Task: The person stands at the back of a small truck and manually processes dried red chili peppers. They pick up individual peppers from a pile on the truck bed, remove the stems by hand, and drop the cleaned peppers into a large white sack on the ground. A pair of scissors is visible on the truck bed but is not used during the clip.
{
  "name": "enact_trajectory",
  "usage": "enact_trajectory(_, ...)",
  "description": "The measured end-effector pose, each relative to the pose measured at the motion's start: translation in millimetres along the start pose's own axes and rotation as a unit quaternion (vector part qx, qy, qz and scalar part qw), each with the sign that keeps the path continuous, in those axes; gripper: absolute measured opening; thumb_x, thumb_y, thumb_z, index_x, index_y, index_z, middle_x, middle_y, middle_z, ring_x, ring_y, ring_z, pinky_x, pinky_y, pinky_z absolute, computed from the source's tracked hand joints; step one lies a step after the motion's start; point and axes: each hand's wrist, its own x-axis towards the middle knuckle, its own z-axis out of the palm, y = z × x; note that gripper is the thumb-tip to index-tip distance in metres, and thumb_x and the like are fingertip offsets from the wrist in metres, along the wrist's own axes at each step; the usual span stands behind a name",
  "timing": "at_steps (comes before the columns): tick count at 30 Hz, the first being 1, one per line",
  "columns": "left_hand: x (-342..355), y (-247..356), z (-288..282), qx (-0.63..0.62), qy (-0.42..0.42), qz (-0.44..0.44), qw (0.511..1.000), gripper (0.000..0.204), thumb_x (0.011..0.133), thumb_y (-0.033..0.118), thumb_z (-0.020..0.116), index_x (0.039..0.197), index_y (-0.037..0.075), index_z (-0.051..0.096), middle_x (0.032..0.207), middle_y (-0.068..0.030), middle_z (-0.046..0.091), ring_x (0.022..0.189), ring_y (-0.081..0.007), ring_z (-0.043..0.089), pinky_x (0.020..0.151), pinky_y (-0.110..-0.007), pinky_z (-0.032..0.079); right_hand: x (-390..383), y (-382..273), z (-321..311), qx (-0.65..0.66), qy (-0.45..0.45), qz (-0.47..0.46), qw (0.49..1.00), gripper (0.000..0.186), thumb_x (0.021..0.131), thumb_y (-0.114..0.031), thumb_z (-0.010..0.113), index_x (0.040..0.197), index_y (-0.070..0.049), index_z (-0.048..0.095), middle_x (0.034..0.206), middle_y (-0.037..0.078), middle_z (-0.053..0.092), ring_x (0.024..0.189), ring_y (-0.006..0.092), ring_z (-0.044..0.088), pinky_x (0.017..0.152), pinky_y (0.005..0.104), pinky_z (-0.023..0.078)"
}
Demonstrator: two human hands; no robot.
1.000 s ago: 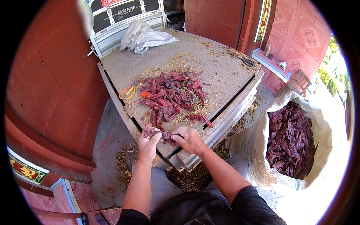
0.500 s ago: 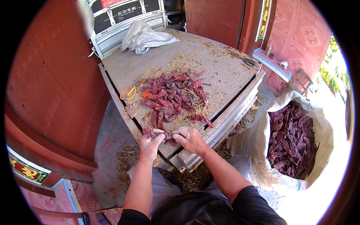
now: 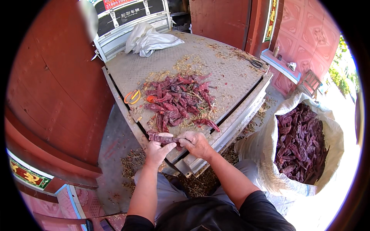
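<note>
Truck bed (image 3: 129, 71), littered with bits. Open white sack (image 3: 336, 140) to its right, holding dried chilies (image 3: 300, 144). Chili pile (image 3: 177, 100) on bed. Left hand (image 3: 157, 151), right hand (image 3: 197, 144): both pinching dark-red dried chili (image 3: 157, 137) at bed's near edge. Orange-yellow scissors (image 3: 133, 95) left of pile.

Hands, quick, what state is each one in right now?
Left hand: closed, holding dried chilli.
Right hand: closed, thumb and fingers pinching the right end of that chilli.

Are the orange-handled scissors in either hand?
No, the scissors lie on the metal platform beside the pepper pile; the left hand and right hand hold dried red pepper.
</note>
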Motion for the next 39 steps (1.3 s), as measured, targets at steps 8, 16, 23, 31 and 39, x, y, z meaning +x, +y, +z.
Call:
enact_trajectory(8,2.0,-4.2,-3.0,-0.067,0.039,-0.001,0.997,0.02,0.087,0.004,0.072,0.105,0.001,0.063,0.092,-0.0056,0.068,0.08,-0.0133,0.064,0.075,-0.029,0.052,0.9,-1.4,1.5,-0.016,0.018,-0.017,1.0,0.019,0.092,-0.02,0.066,0.104,-0.005,0.069,0.093,0.018,0.068,0.088,0.0376,0.066,0.077,0.0422,0.052)
enact_trajectory(16,2.8,-5.0,-3.6,-0.075,0.046,-0.015,0.996,0.017,0.09,0.006,0.071,0.104,0.001,0.064,0.091,-0.0052,0.068,0.078,-0.0125,0.064,0.073,-0.028,0.052,-1.1,0.9,1.8,-0.025,0.015,-0.001,1.0,0.017,0.091,-0.02,0.069,0.097,-0.004,0.069,0.087,0.016,0.067,0.083,0.0364,0.065,0.074,0.0421,0.051)
enact_trajectory(23,1.5,-4.8,-3.3,-0.096,0.052,-0.019,0.994,0.022,0.088,0.005,0.072,0.108,0.001,0.063,0.092,-0.0066,0.069,0.078,-0.0142,0.065,0.073,-0.029,0.054,-1.6,3.7,3.2,-0.043,0.012,-0.009,0.999,0.016,0.09,-0.021,0.07,0.094,-0.005,0.068,0.086,0.015,0.067,0.082,0.0345,0.066,0.072,0.0408,0.051)
enact_trajectory(31,2.7,-6.9,-4.2,-0.098,0.039,0.012,0.994,0.02,0.091,0.007,0.071,0.109,0.001,0.063,0.095,-0.0044,0.067,0.08,-0.0109,0.063,0.073,-0.026,0.053,-0.1,2.5,-0.6,-0.005,0.001,-0.006,1.0,0.019,0.093,-0.024,0.067,0.096,-0.006,0.069,0.087,0.015,0.067,0.083,0.035,0.066,0.075,0.0408,0.051)
enact_trajectory(39,1.3,-7.0,-4.1,-0.098,0.034,0.011,0.995,0.021,0.091,0.004,0.071,0.11,0.002,0.063,0.097,-0.0042,0.067,0.082,-0.0105,0.063,0.075,-0.026,0.053,-0.5,2.6,1.9,-0.043,0.01,-0.016,0.999,0.02,0.093,-0.026,0.066,0.097,-0.006,0.067,0.088,0.015,0.066,0.085,0.0366,0.065,0.075,0.0424,0.051)
